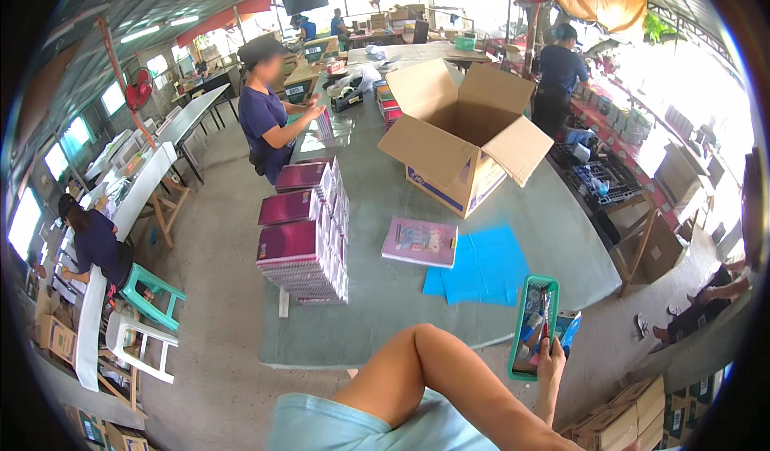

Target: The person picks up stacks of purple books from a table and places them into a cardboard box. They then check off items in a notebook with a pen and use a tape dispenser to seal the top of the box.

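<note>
My right hand (pixel 550 361) is closed on the right side of a long green plastic basket (pixel 516 363), tilted beyond the table's near right corner. Inside the basket are small items, among them a slim red-and-silver tool and clear pieces too small to name. A blue-and-white packet (pixel 569 328) shows beside the hand. My left forearm (pixel 481 387) crosses to the lower right, and its hand is out of the picture. Close by on the table lie bright blue sheets (pixel 485 268) and a pink-purple notebook (pixel 420 241).
Stacks of maroon spiral notebooks (pixel 293 238) stand on the green table (pixel 369 331). An opened cardboard box (pixel 449 170) sits farther back. Across the left edge, a co-worker (pixel 269 114) handles a notebook. Stools (pixel 152 291) and other workers are around; cartons (pixel 626 415) lie lower right.
</note>
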The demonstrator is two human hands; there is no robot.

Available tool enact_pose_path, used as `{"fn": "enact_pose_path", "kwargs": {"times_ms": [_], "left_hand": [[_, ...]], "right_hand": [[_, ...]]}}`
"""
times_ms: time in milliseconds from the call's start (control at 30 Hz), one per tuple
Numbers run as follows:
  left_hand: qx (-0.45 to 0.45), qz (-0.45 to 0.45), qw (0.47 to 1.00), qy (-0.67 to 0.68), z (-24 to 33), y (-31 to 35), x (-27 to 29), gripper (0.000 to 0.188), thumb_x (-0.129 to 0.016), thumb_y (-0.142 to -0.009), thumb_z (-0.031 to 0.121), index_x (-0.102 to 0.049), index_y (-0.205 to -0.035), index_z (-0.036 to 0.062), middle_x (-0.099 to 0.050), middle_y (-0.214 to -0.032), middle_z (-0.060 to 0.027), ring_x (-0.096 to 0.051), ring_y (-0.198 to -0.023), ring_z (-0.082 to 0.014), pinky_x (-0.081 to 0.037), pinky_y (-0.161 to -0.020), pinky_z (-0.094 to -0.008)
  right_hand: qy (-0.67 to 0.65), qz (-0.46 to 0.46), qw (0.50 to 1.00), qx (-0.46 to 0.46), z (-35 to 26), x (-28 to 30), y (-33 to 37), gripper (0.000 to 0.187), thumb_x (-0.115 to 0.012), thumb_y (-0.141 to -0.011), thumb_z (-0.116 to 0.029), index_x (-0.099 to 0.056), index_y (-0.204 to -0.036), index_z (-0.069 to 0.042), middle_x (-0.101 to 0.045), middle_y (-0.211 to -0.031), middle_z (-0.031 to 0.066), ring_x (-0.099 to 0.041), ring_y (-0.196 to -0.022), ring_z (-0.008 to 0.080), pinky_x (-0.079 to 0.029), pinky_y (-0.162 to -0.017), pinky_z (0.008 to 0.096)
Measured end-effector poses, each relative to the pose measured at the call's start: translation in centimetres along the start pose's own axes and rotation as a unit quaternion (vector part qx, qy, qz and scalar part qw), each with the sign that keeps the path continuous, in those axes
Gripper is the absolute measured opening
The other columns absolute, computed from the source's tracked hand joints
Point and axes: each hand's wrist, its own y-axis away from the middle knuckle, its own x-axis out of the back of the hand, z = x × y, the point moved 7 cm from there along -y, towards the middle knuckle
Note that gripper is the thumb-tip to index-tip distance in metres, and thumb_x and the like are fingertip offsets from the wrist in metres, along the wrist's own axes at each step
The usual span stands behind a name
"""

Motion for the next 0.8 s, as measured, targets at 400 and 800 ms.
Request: {"fn": "enact_pose_path", "kwargs": {"times_ms": [400, 800], "left_hand": [[-0.132, 0.004, 0.981, -0.141, 17.1, 0.5, 13.0, 0.085, -0.032, -0.088, 0.072, -0.040, -0.141, 0.0064, -0.032, -0.149, -0.0103, -0.035, -0.134, -0.0263, -0.030, -0.109, -0.0432], [-0.073, 0.835, 0.402, -0.368, 4.5, 37.7, 36.7, 0.050, -0.074, -0.086, 0.024, -0.056, -0.132, 0.0150, -0.058, -0.126, -0.0016, -0.057, -0.106, -0.0146, -0.049, -0.090, -0.0311]], "right_hand": [[0.157, -0.092, 0.982, 0.050, 4.2, -2.5, -24.9, 0.030, -0.056, -0.094, -0.029, -0.062, -0.097, 0.000, -0.062, -0.082, 0.0277, -0.061, -0.079, 0.0445, -0.045, -0.069, 0.0510], [0.291, -0.219, 0.926, 0.097, 8.9, -9.3, -48.6, 0.085, -0.064, -0.088, -0.035, -0.012, -0.155, -0.024, -0.064, -0.095, 0.0297, -0.062, -0.092, 0.0460, -0.047, -0.079, 0.0538]]}}
